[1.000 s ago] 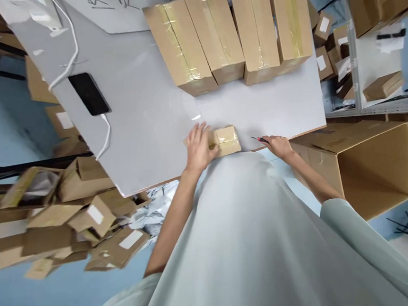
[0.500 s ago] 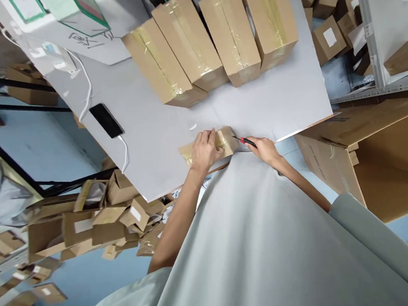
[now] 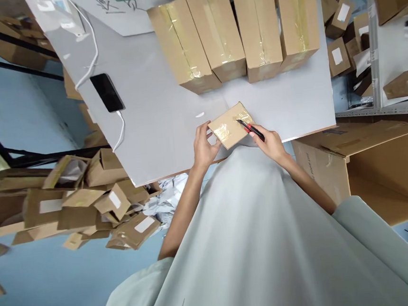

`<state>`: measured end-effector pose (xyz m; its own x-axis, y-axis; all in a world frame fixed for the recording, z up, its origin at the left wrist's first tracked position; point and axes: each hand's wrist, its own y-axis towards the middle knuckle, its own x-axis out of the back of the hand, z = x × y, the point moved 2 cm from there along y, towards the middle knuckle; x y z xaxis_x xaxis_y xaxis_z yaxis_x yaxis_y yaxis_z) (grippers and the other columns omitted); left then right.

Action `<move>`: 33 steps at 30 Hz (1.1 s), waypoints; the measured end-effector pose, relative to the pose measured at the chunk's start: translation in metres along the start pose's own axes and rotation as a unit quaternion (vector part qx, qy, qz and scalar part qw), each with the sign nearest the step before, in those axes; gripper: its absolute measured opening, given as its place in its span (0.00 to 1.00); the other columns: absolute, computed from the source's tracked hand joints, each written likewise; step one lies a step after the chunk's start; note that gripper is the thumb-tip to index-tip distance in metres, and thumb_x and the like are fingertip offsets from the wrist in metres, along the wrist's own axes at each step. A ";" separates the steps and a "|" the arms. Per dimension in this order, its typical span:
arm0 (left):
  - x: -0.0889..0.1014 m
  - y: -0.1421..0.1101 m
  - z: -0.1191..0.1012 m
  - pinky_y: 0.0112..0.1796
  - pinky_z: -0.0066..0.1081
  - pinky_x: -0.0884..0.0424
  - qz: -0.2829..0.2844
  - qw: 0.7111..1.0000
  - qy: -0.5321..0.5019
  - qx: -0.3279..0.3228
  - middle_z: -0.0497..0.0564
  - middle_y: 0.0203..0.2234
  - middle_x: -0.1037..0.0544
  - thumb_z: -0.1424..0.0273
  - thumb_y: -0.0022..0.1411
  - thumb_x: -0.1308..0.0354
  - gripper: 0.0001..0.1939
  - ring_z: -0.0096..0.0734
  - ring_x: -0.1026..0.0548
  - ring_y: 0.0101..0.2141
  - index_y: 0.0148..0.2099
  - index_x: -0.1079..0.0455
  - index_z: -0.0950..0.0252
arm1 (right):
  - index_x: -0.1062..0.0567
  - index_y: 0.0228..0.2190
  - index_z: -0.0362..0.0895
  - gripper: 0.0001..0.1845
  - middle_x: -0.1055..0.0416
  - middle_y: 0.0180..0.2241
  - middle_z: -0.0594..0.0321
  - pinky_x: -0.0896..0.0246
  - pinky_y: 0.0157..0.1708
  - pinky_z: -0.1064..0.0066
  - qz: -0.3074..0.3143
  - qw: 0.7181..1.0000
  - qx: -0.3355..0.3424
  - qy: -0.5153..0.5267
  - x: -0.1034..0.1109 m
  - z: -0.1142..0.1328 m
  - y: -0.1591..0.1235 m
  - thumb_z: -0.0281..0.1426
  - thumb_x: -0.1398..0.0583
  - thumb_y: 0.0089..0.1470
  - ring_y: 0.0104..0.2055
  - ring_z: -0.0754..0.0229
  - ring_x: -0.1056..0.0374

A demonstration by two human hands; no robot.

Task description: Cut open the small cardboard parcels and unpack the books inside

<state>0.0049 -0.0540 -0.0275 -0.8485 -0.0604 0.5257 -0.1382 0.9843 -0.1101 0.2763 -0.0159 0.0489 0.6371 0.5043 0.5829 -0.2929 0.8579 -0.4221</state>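
My left hand grips the left end of a small taped cardboard box at the table's near edge. Strips of shiny clear tape show at both ends of its upper face. In my right hand is a black and red utility knife, held with its tip pointing to the upper left over the right part of the box. Whether the blade touches the cardboard I cannot tell.
Several taped cardboard boxes stand in a row across the white table. A phone on a white cable lies at left. A large open carton stands at right; opened boxes are piled on the left below the table.
The small box has turned, so a broad face now points up. My left hand has shifted to its left end, and the knife has moved from its right end to above that face.
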 end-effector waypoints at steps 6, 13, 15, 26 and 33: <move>0.024 -0.004 0.022 0.56 0.47 0.17 0.019 0.994 -0.095 0.050 0.60 0.62 0.23 0.62 0.64 0.35 0.30 0.46 0.17 0.56 0.67 0.27 0.59 | 0.27 0.70 0.48 0.27 0.13 0.51 0.58 0.25 0.53 0.60 0.043 0.997 0.029 -0.051 -0.025 0.025 -0.009 0.39 0.46 0.75 0.48 0.49 0.16; 0.042 0.022 0.019 0.52 0.41 0.17 0.030 0.989 -0.135 0.058 0.56 0.51 0.15 0.52 0.66 0.32 0.20 0.41 0.15 0.48 0.50 0.18 0.62 | 0.31 0.73 0.49 0.29 0.16 0.58 0.57 0.25 0.56 0.58 0.075 0.989 0.021 -0.124 -0.050 0.065 -0.012 0.38 0.47 0.77 0.52 0.46 0.17; 0.043 0.029 0.023 0.51 0.41 0.17 0.048 0.985 -0.157 0.055 0.56 0.49 0.14 0.51 0.62 0.29 0.21 0.41 0.16 0.46 0.48 0.17 0.62 | 0.32 0.73 0.50 0.28 0.17 0.60 0.57 0.26 0.56 0.59 0.080 0.987 0.014 -0.140 -0.056 0.077 -0.013 0.38 0.47 0.77 0.54 0.47 0.18; 0.056 0.045 0.040 0.48 0.40 0.17 0.095 0.965 -0.229 0.083 0.57 0.43 0.12 0.53 0.57 0.23 0.21 0.44 0.15 0.43 0.46 0.14 0.63 | 0.37 0.77 0.51 0.30 0.17 0.58 0.54 0.28 0.55 0.60 0.078 0.961 -0.075 -0.255 -0.084 0.122 -0.014 0.38 0.52 0.79 0.54 0.46 0.19; 0.056 0.042 0.041 0.49 0.41 0.17 0.078 0.965 -0.236 0.080 0.56 0.43 0.13 0.58 0.59 0.25 0.17 0.43 0.15 0.43 0.46 0.13 0.63 | 0.43 0.79 0.51 0.32 0.17 0.58 0.51 0.27 0.53 0.61 0.102 0.929 -0.118 -0.335 -0.097 0.152 -0.018 0.36 0.56 0.80 0.52 0.46 0.19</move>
<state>-0.0693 -0.0231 -0.0373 -0.9983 -0.0204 0.0545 -0.0361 0.9515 -0.3055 0.1115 -0.0649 0.1055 -0.0254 0.6697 0.7422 -0.1443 0.7322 -0.6656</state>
